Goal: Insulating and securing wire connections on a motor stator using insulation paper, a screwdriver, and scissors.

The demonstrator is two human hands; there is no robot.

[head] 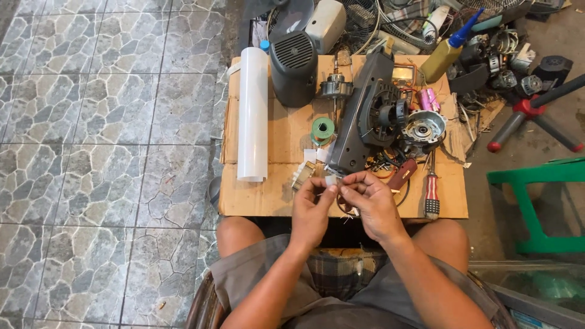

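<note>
My left hand (pixel 312 207) and my right hand (pixel 370 204) meet over the near edge of a cardboard sheet (pixel 256 198). Between their fingertips they pinch a small pale translucent piece (pixel 332 181), tape or sleeve; I cannot tell which. Thin wires trail from under my right hand. Just beyond stands a dark grey fan housing (pixel 365 116) with its motor opening, and a metal motor end cap (pixel 425 127) lies to its right. A small pale part (pixel 301 175) rests beside my left hand.
On the cardboard lie a white rolled sheet (pixel 253 113), a dark motor cover (pixel 294 66), a rotor with shaft (pixel 335 88), a green wire spool (pixel 323 129), a red-handled screwdriver (pixel 431 195) and a brown-handled tool (pixel 402 175). Fan parts pile behind; a green stool (pixel 536 207) stands right.
</note>
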